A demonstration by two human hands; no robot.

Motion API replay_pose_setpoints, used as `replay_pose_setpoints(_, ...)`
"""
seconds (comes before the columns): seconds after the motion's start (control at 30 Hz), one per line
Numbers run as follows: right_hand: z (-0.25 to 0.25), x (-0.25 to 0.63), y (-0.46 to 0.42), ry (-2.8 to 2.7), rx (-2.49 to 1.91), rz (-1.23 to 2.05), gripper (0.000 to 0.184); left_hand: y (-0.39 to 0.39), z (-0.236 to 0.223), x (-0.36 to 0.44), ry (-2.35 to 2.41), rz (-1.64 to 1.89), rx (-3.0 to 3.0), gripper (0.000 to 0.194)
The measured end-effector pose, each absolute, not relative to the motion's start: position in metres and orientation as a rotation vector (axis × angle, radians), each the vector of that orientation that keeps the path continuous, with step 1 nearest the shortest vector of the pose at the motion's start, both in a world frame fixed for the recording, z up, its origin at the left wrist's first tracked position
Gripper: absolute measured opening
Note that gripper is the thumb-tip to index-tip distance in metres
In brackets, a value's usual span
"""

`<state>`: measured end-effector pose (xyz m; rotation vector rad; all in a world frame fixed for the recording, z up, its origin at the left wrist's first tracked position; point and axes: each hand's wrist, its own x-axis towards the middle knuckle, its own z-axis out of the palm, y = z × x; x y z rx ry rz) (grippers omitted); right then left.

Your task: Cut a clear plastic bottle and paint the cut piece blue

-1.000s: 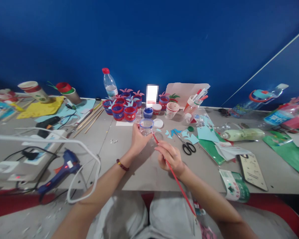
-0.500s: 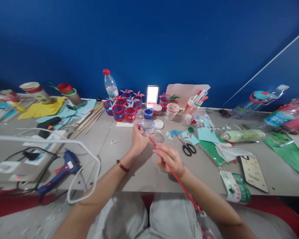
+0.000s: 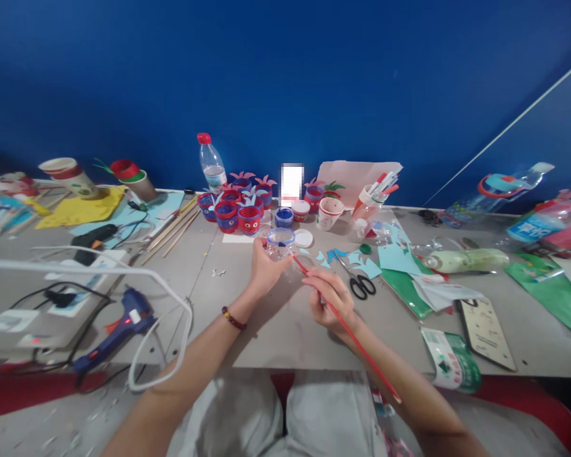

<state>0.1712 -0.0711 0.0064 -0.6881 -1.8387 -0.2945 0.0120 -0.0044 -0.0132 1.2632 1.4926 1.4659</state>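
Note:
My left hand (image 3: pixel 263 266) is closed around a small clear plastic cup (image 3: pixel 280 244) with a blue-painted rim, held just above the grey table (image 3: pixel 276 324). My right hand (image 3: pixel 332 296) pinches a long red-handled paintbrush (image 3: pixel 347 327). The brush tip rests on the cup's rim. The handle slants back over my right forearm. A bead bracelet (image 3: pixel 233 318) circles my left wrist.
Painted red and blue cups (image 3: pixel 238 209), paint pots (image 3: pixel 283 216), a white lid (image 3: pixel 303 238) and a water bottle (image 3: pixel 210 162) stand behind the cup. Scissors (image 3: pixel 359 282) and blue paper scraps lie to the right. A blue glue gun (image 3: pixel 118 330) and cables sit at the left.
The right hand has lifted and swung a little, moving the brush tip from the cup's side up onto its rim. The left hand and cup have stayed in place.

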Motion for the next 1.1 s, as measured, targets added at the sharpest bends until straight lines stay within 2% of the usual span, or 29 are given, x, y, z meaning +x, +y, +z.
replay_pose_setpoints(0.33, 0.005, 0.185, -0.056, -1.684, -0.812, -0.328, 0.029, 0.003, -0.012, 0.011, 1.186, 1.586, 1.151, 0.063)
replay_pose_setpoints(0.47, 0.004, 0.184, -0.056, -1.687, -0.802, -0.308, 0.029, 0.004, -0.011, 0.012, 1.103, 1.508, 1.119, 0.063)
replay_pose_setpoints(0.63, 0.002, 0.182, -0.057, -1.686, -0.788, -0.285, 0.03, 0.005, -0.014, 0.012, 1.118, 1.462, 1.189, 0.06)
replay_pose_setpoints(0.83, 0.002, 0.181, -0.059, -1.716, -0.795, -0.284, 0.028, 0.004, -0.017, 0.014, 0.974, 1.409, 1.241, 0.047)
replay_pose_setpoints(1.1, 0.003, 0.178, -0.066, -1.775, -0.787, -0.248, 0.032, 0.003, -0.022, 0.009, 1.148, 1.447, 1.318, 0.053)
